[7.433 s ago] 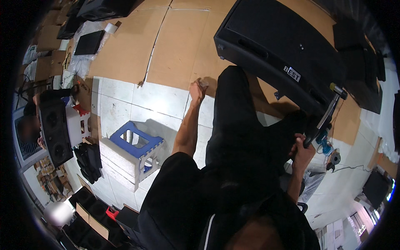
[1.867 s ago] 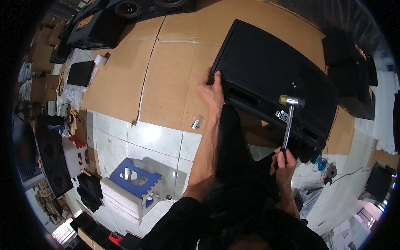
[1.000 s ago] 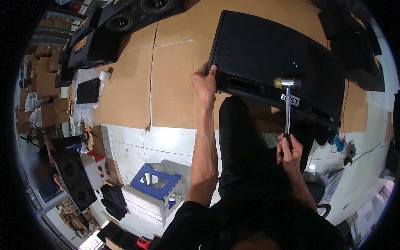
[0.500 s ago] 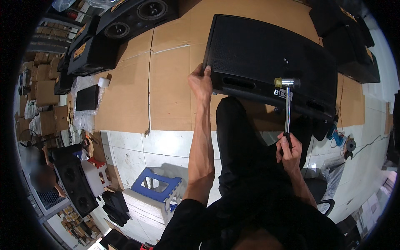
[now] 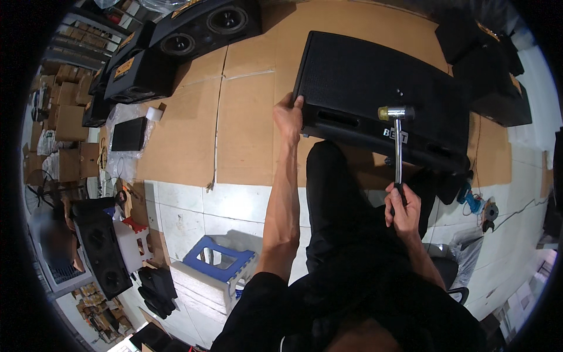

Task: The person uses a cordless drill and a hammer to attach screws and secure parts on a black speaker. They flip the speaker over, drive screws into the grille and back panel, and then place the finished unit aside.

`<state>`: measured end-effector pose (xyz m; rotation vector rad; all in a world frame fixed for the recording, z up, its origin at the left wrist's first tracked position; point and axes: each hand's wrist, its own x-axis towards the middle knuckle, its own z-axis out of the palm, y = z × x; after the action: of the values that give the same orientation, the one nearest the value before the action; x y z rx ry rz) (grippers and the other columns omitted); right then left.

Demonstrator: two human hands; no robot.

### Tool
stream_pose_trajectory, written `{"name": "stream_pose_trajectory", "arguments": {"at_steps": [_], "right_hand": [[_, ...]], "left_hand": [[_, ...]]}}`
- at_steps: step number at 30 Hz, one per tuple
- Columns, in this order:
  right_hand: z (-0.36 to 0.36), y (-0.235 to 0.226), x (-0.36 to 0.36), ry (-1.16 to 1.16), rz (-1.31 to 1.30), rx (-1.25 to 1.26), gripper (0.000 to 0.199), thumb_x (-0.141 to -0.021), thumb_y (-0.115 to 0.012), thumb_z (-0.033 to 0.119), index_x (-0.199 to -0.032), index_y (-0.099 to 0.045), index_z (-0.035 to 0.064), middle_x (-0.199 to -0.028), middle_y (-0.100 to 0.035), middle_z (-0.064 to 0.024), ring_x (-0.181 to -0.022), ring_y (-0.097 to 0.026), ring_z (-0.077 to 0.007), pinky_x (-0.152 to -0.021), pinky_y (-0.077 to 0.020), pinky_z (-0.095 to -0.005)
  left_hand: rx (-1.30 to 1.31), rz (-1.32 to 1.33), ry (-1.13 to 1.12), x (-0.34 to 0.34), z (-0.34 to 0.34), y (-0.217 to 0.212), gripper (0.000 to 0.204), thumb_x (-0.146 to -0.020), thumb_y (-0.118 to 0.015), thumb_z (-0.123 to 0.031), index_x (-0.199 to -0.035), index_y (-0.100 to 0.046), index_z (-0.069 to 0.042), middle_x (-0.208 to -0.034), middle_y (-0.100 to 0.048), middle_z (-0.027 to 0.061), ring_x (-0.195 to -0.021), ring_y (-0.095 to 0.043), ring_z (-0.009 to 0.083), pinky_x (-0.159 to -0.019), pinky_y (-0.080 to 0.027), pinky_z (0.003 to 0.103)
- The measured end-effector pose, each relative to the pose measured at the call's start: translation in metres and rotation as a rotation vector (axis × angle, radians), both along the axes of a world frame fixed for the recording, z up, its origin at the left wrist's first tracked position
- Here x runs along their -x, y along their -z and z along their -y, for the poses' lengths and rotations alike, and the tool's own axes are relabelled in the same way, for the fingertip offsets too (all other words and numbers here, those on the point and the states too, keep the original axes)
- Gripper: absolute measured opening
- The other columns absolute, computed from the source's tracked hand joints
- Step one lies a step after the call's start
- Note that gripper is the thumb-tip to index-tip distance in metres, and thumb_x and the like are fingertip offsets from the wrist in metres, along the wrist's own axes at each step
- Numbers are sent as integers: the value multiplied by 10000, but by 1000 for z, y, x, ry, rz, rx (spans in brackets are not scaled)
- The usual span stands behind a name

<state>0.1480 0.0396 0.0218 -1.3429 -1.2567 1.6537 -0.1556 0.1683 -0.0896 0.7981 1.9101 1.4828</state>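
A large black loudspeaker cabinet [image 5: 358, 76] lies in front of me, with a grille-like front and slots along its near side. My left hand [image 5: 288, 121] grips the cabinet's left edge, thumb on top; its other fingers are partly hidden. My right hand [image 5: 404, 209] is wrapped round the dark handle of a mallet [image 5: 398, 155], which has a metal shaft and a head with one yellow face and one dark face. From this view, the mallet head overlaps the cabinet near its badge [image 5: 395, 136]; whether it touches cannot be told.
Cardboard sheets [image 5: 246, 129] cover the floor under the cabinet. Other black speakers stand at the far left [image 5: 205, 29] and far right [image 5: 498, 94]. A blue-topped step stool [image 5: 220, 258] is at my left, and a teal power tool [image 5: 471, 199] lies right. Another person [image 5: 56, 234] is at the left edge.
The mallet head has moved slightly farther from me over the cabinet, uncovering more of the badge. My left hand keeps its hold on the edge. The whole view has shifted a little.
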Motion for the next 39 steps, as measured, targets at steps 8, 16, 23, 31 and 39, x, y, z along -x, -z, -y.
{"name": "stream_pose_trajectory", "arguments": {"at_steps": [8,16,23,31,39], "right_hand": [[4,-1,-6,-57,66,-8,194,-982,-513,209,-937,-539,23,-611,-476,13,-443,-436,-36,-376,-367,-205],[-45,20,48,-283,477,-236,291,-1002,-463,262,-956,-585,3,-601,-521,-90,-517,-545,-196,-498,-418,-347],[-90,36,100,-378,743,-570,332,-1000,-450,286,-956,-577,-18,-722,-603,-254,-693,-606,-428,-605,-447,-477],[-100,-1,108,-337,769,-660,350,-1001,-461,304,-954,-575,-23,-687,-615,-215,-656,-642,-382,-563,-473,-428],[-103,33,104,-400,924,-597,389,-1001,-451,331,-917,-572,-28,-689,-629,-237,-659,-646,-406,-534,-495,-434]], "left_hand": [[-76,353,-58,-7,8,-4,401,-899,-656,-161,-1220,-589,70,-1109,-657,136,-976,-609,186,-892,-449,288],[-127,255,-401,-19,54,24,394,-959,-558,-211,-1205,-571,96,-1121,-637,193,-1021,-591,255,-920,-430,337],[418,-256,-89,-101,164,86,479,-933,-554,-262,-1253,-506,91,-1147,-594,287,-1099,-557,393,-975,-422,437],[645,-403,147,-117,168,87,569,-932,-497,-421,-1344,-447,-32,-1424,-399,210,-1276,-372,423,-1019,-316,566],[610,-399,148,-116,166,84,558,-924,-508,-397,-1340,-444,-31,-1413,-407,215,-1277,-368,415,-1008,-316,562]]}}
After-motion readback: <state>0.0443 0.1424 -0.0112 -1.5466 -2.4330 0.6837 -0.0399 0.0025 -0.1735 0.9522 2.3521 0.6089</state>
